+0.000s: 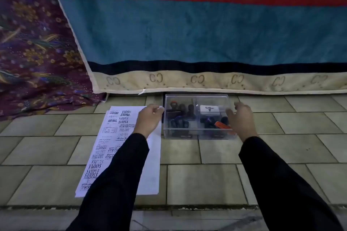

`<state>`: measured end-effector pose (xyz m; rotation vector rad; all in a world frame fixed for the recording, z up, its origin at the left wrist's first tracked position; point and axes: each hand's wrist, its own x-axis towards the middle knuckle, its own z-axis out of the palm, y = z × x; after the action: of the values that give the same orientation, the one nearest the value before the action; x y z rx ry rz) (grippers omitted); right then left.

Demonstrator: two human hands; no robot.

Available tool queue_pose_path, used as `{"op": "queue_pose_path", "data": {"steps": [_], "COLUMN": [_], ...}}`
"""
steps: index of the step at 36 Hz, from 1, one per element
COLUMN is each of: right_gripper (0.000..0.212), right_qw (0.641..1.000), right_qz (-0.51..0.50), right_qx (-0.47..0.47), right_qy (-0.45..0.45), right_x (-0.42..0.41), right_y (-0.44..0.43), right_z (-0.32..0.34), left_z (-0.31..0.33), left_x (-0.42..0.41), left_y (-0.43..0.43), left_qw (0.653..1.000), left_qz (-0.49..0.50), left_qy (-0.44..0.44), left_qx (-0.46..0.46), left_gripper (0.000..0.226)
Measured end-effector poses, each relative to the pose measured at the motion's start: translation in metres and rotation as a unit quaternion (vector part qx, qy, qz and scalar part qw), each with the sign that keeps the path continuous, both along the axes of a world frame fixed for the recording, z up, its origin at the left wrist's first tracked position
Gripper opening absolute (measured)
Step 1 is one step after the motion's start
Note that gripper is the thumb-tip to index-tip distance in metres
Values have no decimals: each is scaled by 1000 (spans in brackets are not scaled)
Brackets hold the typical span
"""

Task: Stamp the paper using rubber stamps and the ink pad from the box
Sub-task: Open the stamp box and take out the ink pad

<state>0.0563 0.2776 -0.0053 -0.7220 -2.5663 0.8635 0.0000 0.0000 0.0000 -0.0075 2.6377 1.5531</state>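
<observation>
Fingers [156,108] — my left hand [149,120] and right hand [242,120], curled, clasping the box [187,136] by its side walls. Inside it, lid [197,96] on: stamps [178,120], ink pad [209,109]. Paper [120,137]: left of box. Step, I judge: opening — next, lift lid evenly.

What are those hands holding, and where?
The clear box, it seems: the left hand grips its left side, the right hand its right side.
</observation>
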Motion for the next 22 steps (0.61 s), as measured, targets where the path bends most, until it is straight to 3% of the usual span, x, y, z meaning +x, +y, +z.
{"op": "queue_pose_path", "data": {"steps": [4, 8, 16, 22], "right_gripper": [24, 18, 19, 19], "right_qw": [999, 998, 999, 995], "right_qz": [-27, -38, -23, -26], "right_qx": [-23, -40, -25, -72], "right_qy": [-39, -20, 38, 70], "right_x": [-1, 2, 10, 36], "right_y": [0, 1, 3, -1], "right_z": [-3, -5, 10, 37], "left_z": [2, 2, 6, 29], "left_x": [-8, -9, -8, 12], "left_y": [6, 10, 12, 3], "left_qw": [1000, 1000, 993, 992], "left_qz": [-5, -3, -11, -7], "left_qy": [-6, 7, 57, 70], "left_qx": [-24, -29, -98, -108], "left_gripper": [22, 6, 12, 15]}}
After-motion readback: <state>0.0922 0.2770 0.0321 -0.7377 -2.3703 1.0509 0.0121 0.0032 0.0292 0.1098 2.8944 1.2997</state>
